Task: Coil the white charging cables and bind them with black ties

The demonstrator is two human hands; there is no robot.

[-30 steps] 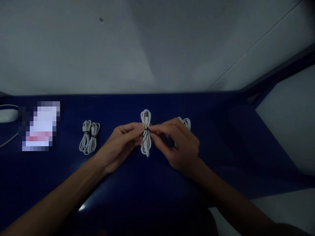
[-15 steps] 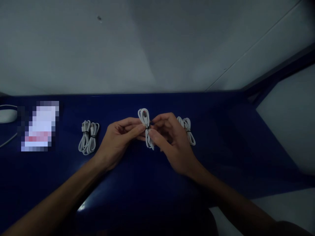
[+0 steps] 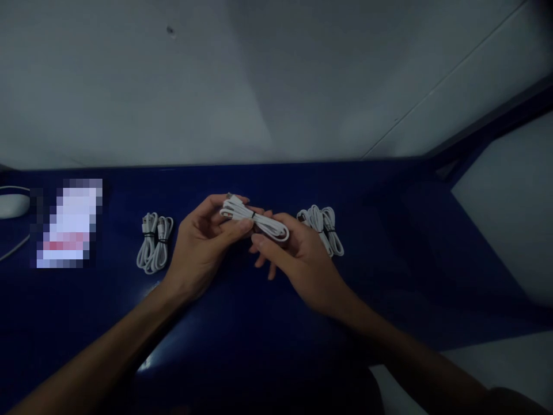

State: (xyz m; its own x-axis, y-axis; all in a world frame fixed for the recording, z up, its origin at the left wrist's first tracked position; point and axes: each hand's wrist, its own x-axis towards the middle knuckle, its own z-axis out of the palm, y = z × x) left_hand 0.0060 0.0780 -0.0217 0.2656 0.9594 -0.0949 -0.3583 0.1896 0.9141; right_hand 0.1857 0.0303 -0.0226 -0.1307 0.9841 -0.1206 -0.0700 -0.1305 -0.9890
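Observation:
A white coiled cable bundle (image 3: 254, 219) with a dark tie round its middle lies tilted between both hands over the blue table (image 3: 268, 323). My left hand (image 3: 203, 245) pinches its left end, thumb on top. Under its right end my right hand (image 3: 298, 259) cups it, fingers curled. Two tied white cable bundles (image 3: 154, 242) lie on the table to the left of my left hand. More white cable bundles (image 3: 323, 229) lie just beyond my right hand.
A pixelated white and pink patch (image 3: 67, 222) covers something at the far left. A white rounded object (image 3: 12, 204) with a thin cord sits at the left edge. A pale wall (image 3: 259, 86) rises behind the table; a pale surface (image 3: 505, 207) lies at the right.
The held cable bundle has turned from upright to lying nearly sideways. My right hand has moved from pinching its middle to cupping its right end, uncovering the bundles behind it.

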